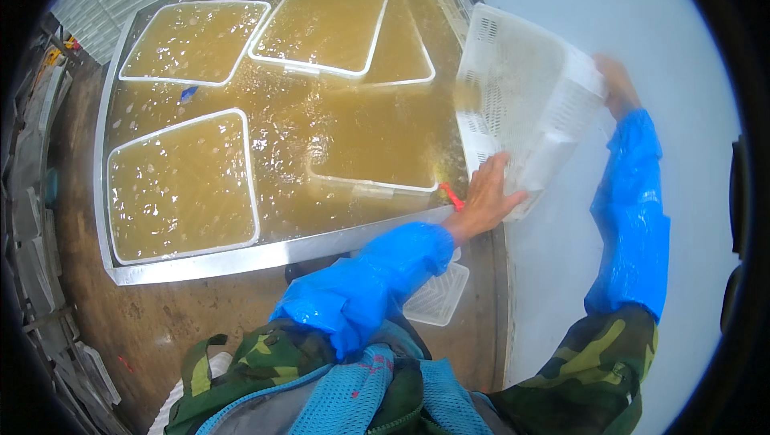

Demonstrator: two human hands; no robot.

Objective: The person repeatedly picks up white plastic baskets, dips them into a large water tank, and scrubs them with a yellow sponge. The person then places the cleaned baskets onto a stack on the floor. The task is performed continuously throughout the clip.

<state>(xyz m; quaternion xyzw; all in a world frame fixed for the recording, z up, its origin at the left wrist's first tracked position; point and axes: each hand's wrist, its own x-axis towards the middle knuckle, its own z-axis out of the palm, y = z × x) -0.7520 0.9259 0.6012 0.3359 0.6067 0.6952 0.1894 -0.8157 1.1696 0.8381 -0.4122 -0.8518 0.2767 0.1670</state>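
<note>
A white perforated plastic crate (533, 90) is tilted up at the right end of a metal tank of murky brown water. My right hand (616, 86) is closed on the crate's right edge, its fingers partly hidden behind the wall. Along the crate's near side is my left hand (485, 194), fingers and thumb spread against or just in front of the plastic; firm contact is hard to make out. Beside my left wrist, a small red object (451, 194) sits at the water's edge. Blue plastic sleeves cover both forearms.
White crates, such as one at the near left (253, 186) and one at the back (377, 42), lie sunk to their rims in the metal tank (200, 263). A blue scrap (188, 93) floats there. Another white crate (437, 297) is on the brown floor. A pale surface (561, 291) extends rightward.
</note>
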